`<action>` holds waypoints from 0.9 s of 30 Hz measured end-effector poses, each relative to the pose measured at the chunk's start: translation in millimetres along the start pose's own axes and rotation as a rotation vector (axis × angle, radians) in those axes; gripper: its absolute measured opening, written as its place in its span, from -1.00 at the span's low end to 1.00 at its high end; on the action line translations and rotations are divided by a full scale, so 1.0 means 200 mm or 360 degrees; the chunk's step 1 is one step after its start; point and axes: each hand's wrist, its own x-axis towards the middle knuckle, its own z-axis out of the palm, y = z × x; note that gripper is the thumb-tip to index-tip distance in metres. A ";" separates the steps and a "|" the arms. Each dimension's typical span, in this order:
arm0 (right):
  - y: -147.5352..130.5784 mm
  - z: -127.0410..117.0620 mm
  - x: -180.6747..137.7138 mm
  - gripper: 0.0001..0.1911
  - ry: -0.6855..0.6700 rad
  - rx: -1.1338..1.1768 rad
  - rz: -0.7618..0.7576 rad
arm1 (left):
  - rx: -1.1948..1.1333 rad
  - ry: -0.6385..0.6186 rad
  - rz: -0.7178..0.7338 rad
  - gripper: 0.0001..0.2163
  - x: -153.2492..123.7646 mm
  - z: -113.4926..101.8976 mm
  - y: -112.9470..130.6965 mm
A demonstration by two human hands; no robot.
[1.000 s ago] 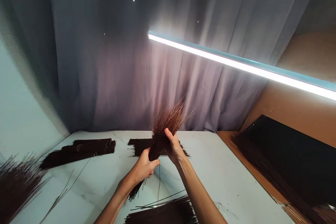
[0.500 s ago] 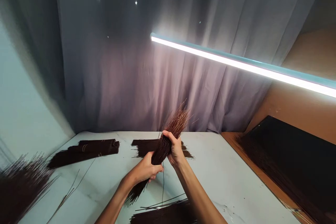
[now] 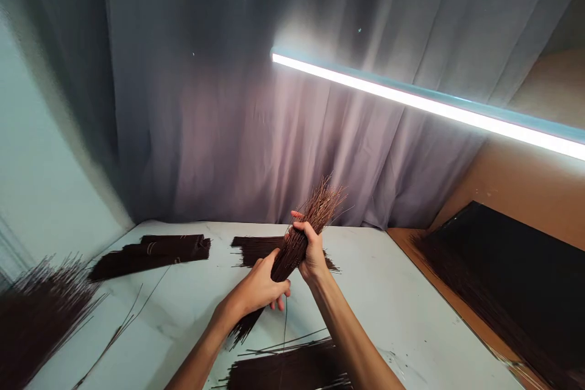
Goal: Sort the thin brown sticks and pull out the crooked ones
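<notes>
Both hands hold a bundle of thin dark-brown sticks (image 3: 289, 254), tilted up to the right above the table. My left hand (image 3: 261, 283) wraps the lower half, with a few fingertips showing beneath. Higher up, my right hand (image 3: 313, 253) curls round the bundle below its frayed, lighter-brown tips. Behind the bundle lies a flat pile of dark sticks (image 3: 256, 250), partly hidden by it. Closer to me, another dark pile (image 3: 287, 368) rests at the bottom edge, partly behind my right forearm.
Tied dark bundles (image 3: 159, 253) lie at the table's back left. A bushy heap of sticks (image 3: 41, 317) fills the left edge, with loose sticks (image 3: 116, 334) beside it. A black panel (image 3: 516, 268) stands at right. A lit tube lamp (image 3: 411, 100) hangs before the grey curtain (image 3: 219, 134).
The bundle and both hands have shifted slightly right. My right hand's fingers have loosened and spread a little round the bundle's upper part. The view has moved slightly.
</notes>
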 end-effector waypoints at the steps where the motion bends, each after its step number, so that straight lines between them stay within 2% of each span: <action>1: -0.01 -0.01 0.00 -0.62 -0.0029 0.0004 0.0035 | 0.0000 0.0001 0.0009 -0.60 0.00 0.01 0.00; 4: -0.03 -0.04 0.02 -0.70 -0.0094 0.0027 0.0138 | -0.0024 -0.0005 0.0020 -0.68 -0.01 0.01 0.01; 6: -0.04 -0.05 0.03 -0.74 -0.0137 0.0046 0.0193 | -0.0048 -0.0048 -0.0010 -0.66 -0.01 -0.01 0.01; 9: -0.06 -0.04 0.02 -0.70 -0.0254 0.0082 0.0227 | -0.0093 -0.0103 -0.0068 -0.59 -0.01 -0.02 -0.01; 13: -0.08 -0.03 -0.01 -0.68 -0.0375 0.0097 0.0227 | -0.0204 -0.0196 -0.0166 -0.63 0.00 -0.02 -0.04; 18: -0.07 -0.02 -0.02 -0.56 -0.0286 0.0080 0.0149 | -0.0309 -0.0315 -0.0286 -0.66 0.00 0.00 -0.06; 20: -0.05 0.00 -0.01 -0.58 -0.0227 0.0075 0.0107 | -0.0300 -0.0322 -0.0291 -0.64 0.00 -0.01 -0.07; 22: -0.02 0.02 -0.01 -0.64 -0.0117 0.0076 0.0045 | -0.0252 -0.0322 -0.0275 -0.63 0.00 -0.04 -0.06; 27: 0.02 0.05 -0.01 -0.58 0.0216 0.0102 -0.0113 | -0.0032 -0.0315 -0.0142 -0.68 -0.02 -0.11 0.00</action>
